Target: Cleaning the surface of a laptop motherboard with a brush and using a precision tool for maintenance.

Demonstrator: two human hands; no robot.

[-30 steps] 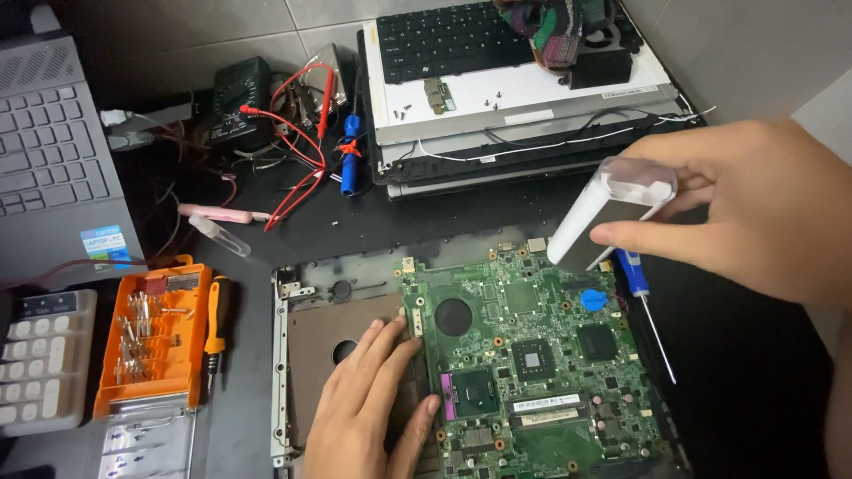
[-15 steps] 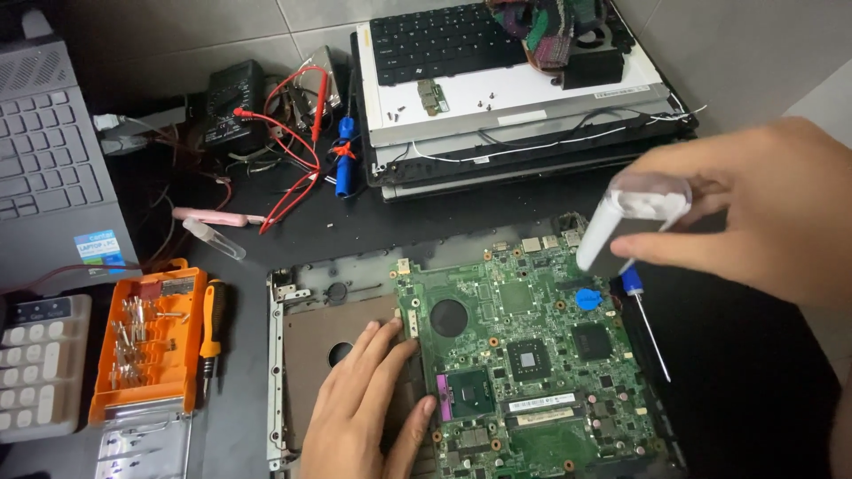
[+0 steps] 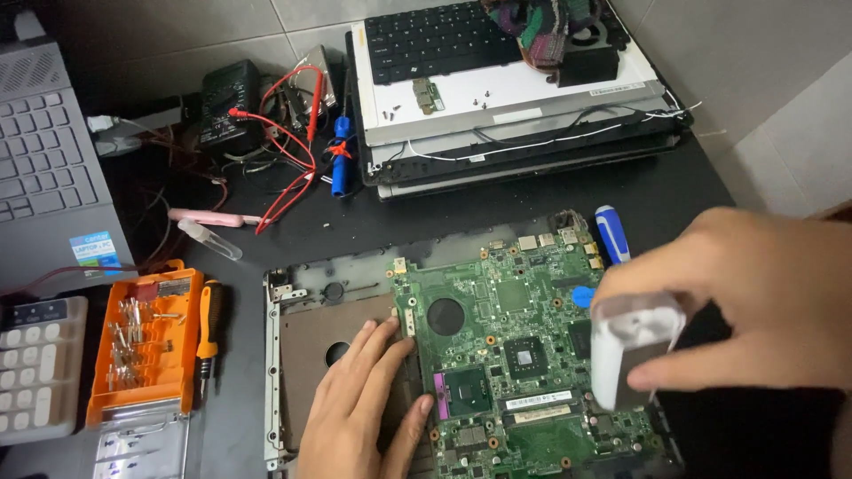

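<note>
Dark counter point(image 3: 692, 191): one motherboard point(image 3: 524, 355), left hand point(image 3: 368, 408) flat, open on it; right hand point(image 3: 745, 306) grips one white bottle point(image 3: 626, 350).

Your right hand point(image 3: 763, 310) grips a translucent white plastic bottle point(image 3: 626, 350), smooth, semi-gloss. Your left hand point(image 3: 364, 408) rests on the green circuit board point(image 3: 524, 355): matt laminate w/ glossy dark chips and shiny metal solder pts. Bit case point(image 3: 142, 341): glossy orange plastic (steel bits inside). Tabletop point(image 3: 683, 195): matt black.
</note>
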